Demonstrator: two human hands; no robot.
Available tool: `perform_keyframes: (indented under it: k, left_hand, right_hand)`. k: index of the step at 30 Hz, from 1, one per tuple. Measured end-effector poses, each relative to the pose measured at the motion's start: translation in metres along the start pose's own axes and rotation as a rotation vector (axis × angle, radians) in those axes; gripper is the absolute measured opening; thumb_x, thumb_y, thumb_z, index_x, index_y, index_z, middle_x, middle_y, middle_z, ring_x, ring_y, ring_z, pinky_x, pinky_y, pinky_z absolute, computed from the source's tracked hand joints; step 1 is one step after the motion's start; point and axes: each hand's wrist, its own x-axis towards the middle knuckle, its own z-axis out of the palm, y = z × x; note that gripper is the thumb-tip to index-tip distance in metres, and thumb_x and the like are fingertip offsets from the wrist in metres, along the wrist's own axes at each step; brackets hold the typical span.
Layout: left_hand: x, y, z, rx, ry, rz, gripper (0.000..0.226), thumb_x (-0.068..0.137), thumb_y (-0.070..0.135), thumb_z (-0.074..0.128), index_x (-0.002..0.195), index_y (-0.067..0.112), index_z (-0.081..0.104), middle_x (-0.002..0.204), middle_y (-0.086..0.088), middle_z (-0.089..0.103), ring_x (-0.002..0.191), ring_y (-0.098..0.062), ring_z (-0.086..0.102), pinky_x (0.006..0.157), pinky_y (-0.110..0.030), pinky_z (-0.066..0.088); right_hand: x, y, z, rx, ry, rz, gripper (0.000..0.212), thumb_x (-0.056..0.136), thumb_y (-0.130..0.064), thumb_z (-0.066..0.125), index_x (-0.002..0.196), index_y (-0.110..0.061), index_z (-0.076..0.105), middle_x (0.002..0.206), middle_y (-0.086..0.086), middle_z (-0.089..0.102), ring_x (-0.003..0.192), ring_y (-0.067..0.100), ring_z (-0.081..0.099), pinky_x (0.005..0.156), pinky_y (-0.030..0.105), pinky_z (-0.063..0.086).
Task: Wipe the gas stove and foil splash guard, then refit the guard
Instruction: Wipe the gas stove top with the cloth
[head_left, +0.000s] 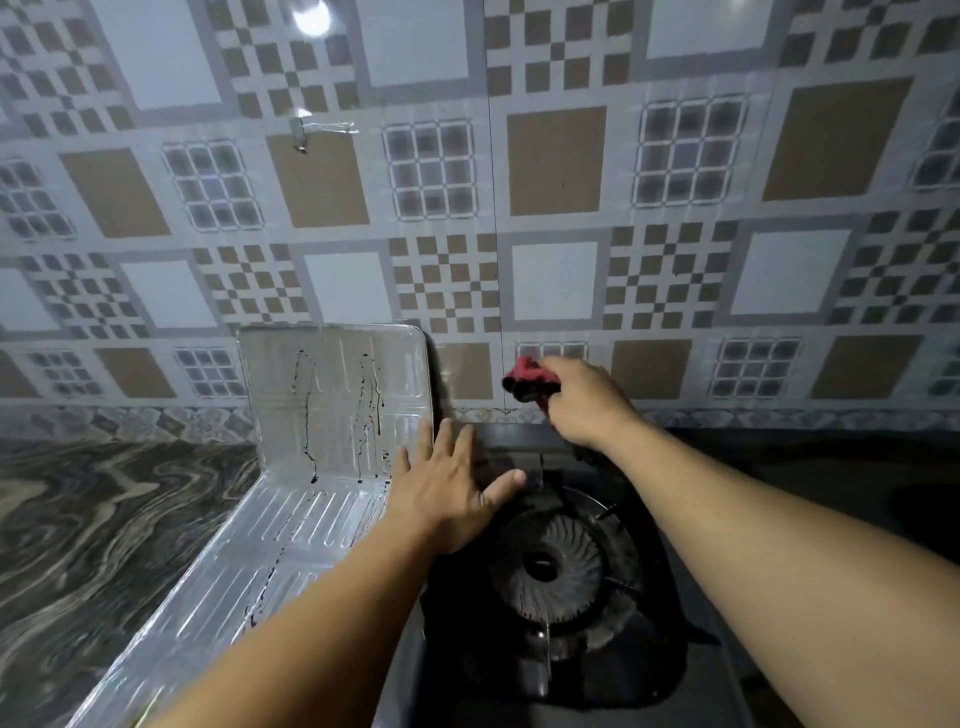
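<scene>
A black gas stove (691, 670) with a round burner (550, 569) sits low in the middle. Left of it stands the foil splash guard (332, 395), bent in an L, one panel upright against the wall and one lying on the counter, both streaked with dark drips. My left hand (447, 493) lies flat with spread fingers at the guard's right edge and the stove's back left corner. My right hand (582, 400) grips a red and black cloth (530, 379) above the stove's back edge, close to the wall tiles.
A patterned tile wall (556, 208) rises right behind the stove. A dark marbled counter (104, 545) stretches to the left of the guard. Right of the stove the counter is dark and hard to read.
</scene>
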Motion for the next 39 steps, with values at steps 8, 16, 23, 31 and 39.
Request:
perform_keyframes:
  k: [8,16,23,31,39]
  left_hand:
    - [0.005,-0.009,0.009,0.050,-0.021,0.044,0.119,0.063,0.096,0.009,0.155,0.020,0.017,0.163,-0.005,0.021,0.151,-0.029,0.014,0.117,-0.057,0.017]
    - [0.007,-0.008,0.003,0.048,-0.041,0.023,0.128,0.059,0.098,0.008,0.156,0.015,0.010,0.164,-0.007,0.016,0.152,-0.026,0.010,0.120,-0.056,0.012]
    - [0.014,0.012,0.010,0.018,-0.070,0.032,0.123,0.066,0.095,0.010,0.156,0.013,-0.001,0.166,-0.007,0.003,0.153,-0.022,-0.001,0.122,-0.053,0.007]
    - [0.023,0.031,0.009,0.082,-0.059,0.062,0.126,0.060,0.096,-0.001,0.157,0.016,-0.003,0.166,-0.003,-0.002,0.152,-0.018,-0.005,0.123,-0.050,0.001]
    - [0.029,0.062,0.017,0.089,-0.063,0.107,0.122,0.065,0.095,0.001,0.157,0.014,0.000,0.166,-0.006,-0.002,0.152,-0.019,-0.008,0.122,-0.054,-0.004]
  right_hand:
    - [0.027,-0.012,0.049,-0.331,-0.265,-0.162,0.059,0.087,-0.003,0.054,0.136,-0.036,0.049,0.137,0.001,0.054,0.118,0.028,0.054,0.093,0.040,0.048]
    - [0.025,-0.014,0.060,-0.357,-0.599,-0.111,0.051,0.103,-0.044,0.027,0.153,-0.030,0.024,0.163,0.006,0.014,0.149,0.026,0.014,0.119,0.043,0.010]
    - [0.038,0.022,0.051,-0.249,-0.621,-0.137,0.048,0.099,-0.012,0.047,0.146,-0.020,0.041,0.162,-0.002,0.019,0.149,0.022,0.015,0.122,0.041,0.009]
    - [0.047,0.046,0.041,-0.093,-0.574,-0.053,0.039,0.097,-0.034,0.055,0.133,-0.022,0.058,0.148,-0.002,0.047,0.136,0.021,0.042,0.117,0.041,0.025]
    - [0.029,0.108,0.006,-0.191,-0.429,-0.109,0.042,0.099,-0.030,0.051,0.140,-0.036,0.047,0.161,-0.012,0.018,0.150,0.019,0.006,0.121,0.047,-0.003]
